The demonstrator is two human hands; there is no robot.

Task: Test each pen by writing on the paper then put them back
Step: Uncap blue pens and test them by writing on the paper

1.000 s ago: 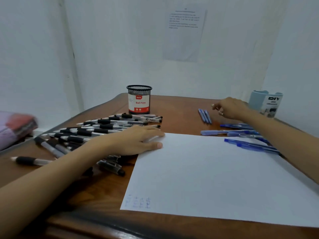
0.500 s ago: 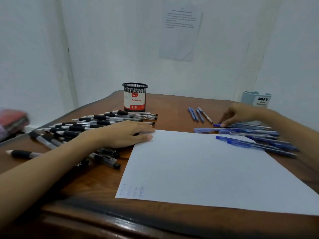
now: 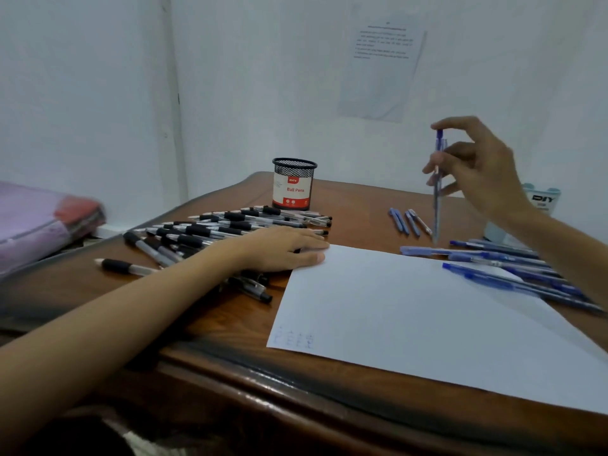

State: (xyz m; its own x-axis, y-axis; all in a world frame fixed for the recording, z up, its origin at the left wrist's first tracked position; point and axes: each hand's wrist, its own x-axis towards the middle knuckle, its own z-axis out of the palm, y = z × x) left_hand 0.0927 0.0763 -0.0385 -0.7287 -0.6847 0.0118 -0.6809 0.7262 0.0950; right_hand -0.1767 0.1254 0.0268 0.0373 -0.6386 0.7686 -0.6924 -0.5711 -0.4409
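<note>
The right hand (image 3: pixel 473 166) pinches a slim blue plastic pen (image 3: pixel 437 189) upright above the table; the left hand (image 3: pixel 283 248) lies flat on the white paper sheet (image 3: pixel 411 317) (steadying it). She should regrip near the tip before writing.

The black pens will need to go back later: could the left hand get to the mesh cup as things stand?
Probably yes: the left hand holds nothing, and only low-lying black pens lie between it and the mesh cup.
</note>
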